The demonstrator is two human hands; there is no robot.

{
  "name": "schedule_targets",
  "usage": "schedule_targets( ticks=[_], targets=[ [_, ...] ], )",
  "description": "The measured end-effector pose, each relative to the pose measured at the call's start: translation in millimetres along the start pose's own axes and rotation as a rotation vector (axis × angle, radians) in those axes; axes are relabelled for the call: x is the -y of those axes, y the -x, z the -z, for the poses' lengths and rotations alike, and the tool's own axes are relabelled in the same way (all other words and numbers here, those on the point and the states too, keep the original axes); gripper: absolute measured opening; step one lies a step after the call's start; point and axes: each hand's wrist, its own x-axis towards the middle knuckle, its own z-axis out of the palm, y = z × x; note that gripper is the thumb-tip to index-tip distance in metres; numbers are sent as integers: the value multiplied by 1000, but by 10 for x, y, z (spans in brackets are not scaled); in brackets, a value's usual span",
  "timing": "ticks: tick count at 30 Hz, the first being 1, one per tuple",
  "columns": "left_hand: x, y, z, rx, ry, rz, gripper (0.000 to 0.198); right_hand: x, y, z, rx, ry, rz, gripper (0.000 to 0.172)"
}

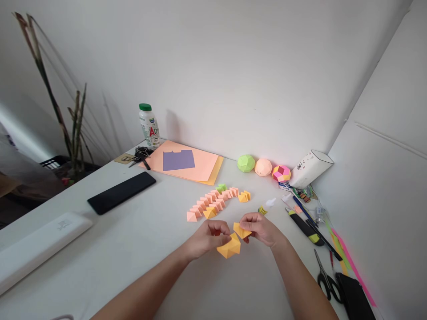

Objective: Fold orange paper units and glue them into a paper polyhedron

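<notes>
My left hand [211, 239] pinches a partly built yellow folded-paper shape [229, 249] made of joined facets. In my right hand [260, 228] is a smaller yellow folded-paper piece [241, 231], gripped between thumb and fingers. The two pieces are close together above the table; whether they touch I cannot tell. Just beyond my hands lie rows of pink folded-paper units [213, 198], with a green unit [220, 188] at the far end. One yellow unit [210, 213] sits beside the near rows, and more yellow units [244, 196] lie to the right.
Three paper balls, green [246, 163], pink [263, 167] and multicoloured [281, 174], line the wall. Paper sheets [207, 165], a bottle [149, 126] and a black slab [122, 192] are left. A cutter [305, 227], scissors [327, 280] and phone [355, 297] lie right.
</notes>
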Motion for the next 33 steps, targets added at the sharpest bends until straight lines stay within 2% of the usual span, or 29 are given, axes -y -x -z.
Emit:
schedule_targets(
  ticks=[18,25,33],
  targets=[
    [15,-14,0,18,84,67,15,-2,18,-52,55,65,-11,23],
    [-7,-9,7,31,99,110,16,-21,13,-71,36,109,-6,22],
    [-12,-28,25,-10,83,184,17,-13,7,-94,-12,176,-9,24]
  ],
)
